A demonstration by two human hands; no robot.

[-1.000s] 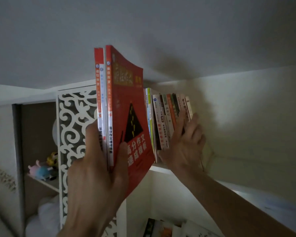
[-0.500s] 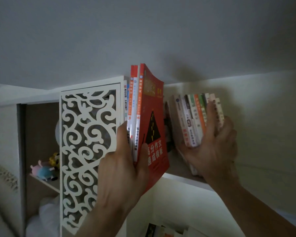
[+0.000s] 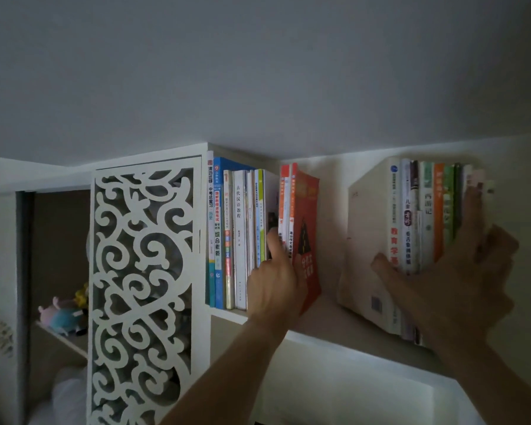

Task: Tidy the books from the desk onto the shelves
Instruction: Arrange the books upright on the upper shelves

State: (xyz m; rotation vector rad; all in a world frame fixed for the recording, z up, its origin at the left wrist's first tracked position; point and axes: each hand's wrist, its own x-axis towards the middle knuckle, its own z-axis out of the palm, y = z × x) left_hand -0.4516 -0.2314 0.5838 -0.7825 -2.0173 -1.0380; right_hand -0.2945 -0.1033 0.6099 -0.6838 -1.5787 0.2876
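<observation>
Two red books (image 3: 304, 228) stand upright on the high white shelf (image 3: 325, 335), against the right end of a row of books (image 3: 236, 237). My left hand (image 3: 275, 283) grips the red books at their lower spines, thumb up on the left side. Further right, a second bunch of books (image 3: 423, 219) leans to the right. My right hand (image 3: 454, 280) holds this bunch, thumb on the left spines and fingers curled over the right-hand ones. A wide gap of bare shelf lies between the two groups.
A white fretwork panel (image 3: 144, 286) stands left of the books. Behind it an open compartment holds plush toys (image 3: 63, 311). The ceiling is close above the book tops. A lower white shelf board (image 3: 350, 388) runs underneath.
My left hand has pushed the red books onto the shelf against the left row. My right hand has shifted the other bunch rightwards, widening the gap.
</observation>
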